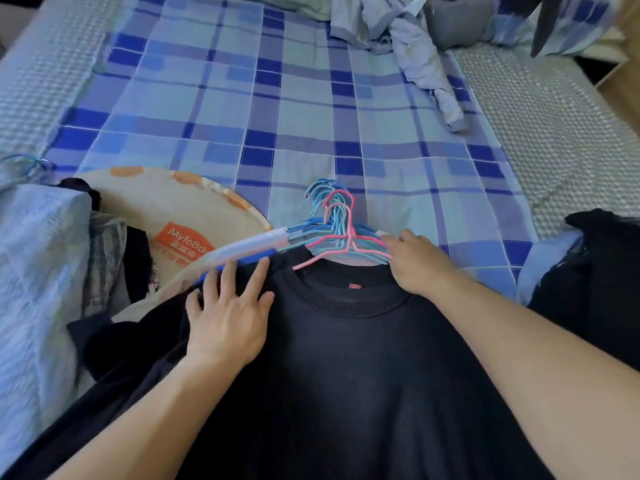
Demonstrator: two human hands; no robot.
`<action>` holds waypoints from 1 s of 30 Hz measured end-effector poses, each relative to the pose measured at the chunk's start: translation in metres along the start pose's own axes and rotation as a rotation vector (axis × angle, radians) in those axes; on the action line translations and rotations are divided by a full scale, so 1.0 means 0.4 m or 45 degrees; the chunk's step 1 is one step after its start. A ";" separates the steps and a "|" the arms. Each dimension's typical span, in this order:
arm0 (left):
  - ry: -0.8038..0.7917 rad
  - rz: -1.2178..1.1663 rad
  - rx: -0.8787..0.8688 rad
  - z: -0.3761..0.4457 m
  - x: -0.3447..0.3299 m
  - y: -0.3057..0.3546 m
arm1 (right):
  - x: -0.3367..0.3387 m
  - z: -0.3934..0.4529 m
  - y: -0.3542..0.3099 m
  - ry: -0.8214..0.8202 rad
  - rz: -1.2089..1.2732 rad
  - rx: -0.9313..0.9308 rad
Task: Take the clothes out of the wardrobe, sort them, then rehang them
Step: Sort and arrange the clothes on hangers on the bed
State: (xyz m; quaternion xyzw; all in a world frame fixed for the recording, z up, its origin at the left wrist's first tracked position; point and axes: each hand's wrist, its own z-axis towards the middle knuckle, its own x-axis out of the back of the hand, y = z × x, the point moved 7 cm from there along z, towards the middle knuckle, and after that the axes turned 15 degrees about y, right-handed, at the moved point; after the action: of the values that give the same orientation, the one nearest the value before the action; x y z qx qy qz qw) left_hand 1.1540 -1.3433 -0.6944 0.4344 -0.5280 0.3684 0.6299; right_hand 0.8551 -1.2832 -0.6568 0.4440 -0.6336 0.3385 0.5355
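Left hand [228, 320] flat on shirt [346, 375], right hand [420, 263] perhaps gripping hangers [337, 233]

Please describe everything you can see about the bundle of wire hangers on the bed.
The bundle of thin blue and pink wire hangers lies flat on the blue checked bedsheet, just beyond the collar of the black crew-neck T-shirt. They look plastic-coated. Most are blue, at least one pink; their hooks point away from the person. The right hand touches their right side. The left hand rests open on the shirt.

Both forearms are bare, without sleeves, watch or rings.
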 end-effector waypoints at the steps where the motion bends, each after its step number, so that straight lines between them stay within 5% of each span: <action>1: -0.049 -0.013 0.018 -0.010 -0.020 -0.005 | 0.003 -0.003 0.000 -0.040 0.082 -0.008; 3: -0.094 -0.068 0.106 0.000 -0.028 -0.013 | 0.025 -0.024 0.010 -0.096 0.228 -0.038; 6: -0.166 -0.041 0.186 0.021 -0.023 -0.007 | 0.112 -0.132 0.019 0.206 0.209 -0.033; 12: -0.120 -0.095 0.224 -0.051 0.104 0.143 | 0.135 -0.641 0.091 0.347 0.768 -0.429; 17: -0.106 -0.561 -0.524 -0.457 0.247 0.607 | 0.083 -1.103 0.291 0.551 0.801 -0.948; 21: -0.166 -0.593 -1.100 -0.692 0.285 0.957 | 0.048 -1.306 0.452 0.580 0.816 -1.226; 24: -0.133 -0.282 -1.179 -0.670 0.214 1.009 | 0.031 -1.344 0.546 0.594 0.886 -1.268; 30: -0.682 0.778 -1.327 -0.669 0.069 0.754 | 0.000 -1.290 0.725 0.509 0.993 -1.073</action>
State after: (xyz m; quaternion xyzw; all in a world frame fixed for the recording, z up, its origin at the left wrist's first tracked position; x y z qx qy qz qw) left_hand 0.9727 -0.9866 -0.6367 -0.0202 -0.8751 0.1060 0.4717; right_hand 0.7820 -0.7072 -0.5415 -0.1433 -0.7162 0.3067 0.6103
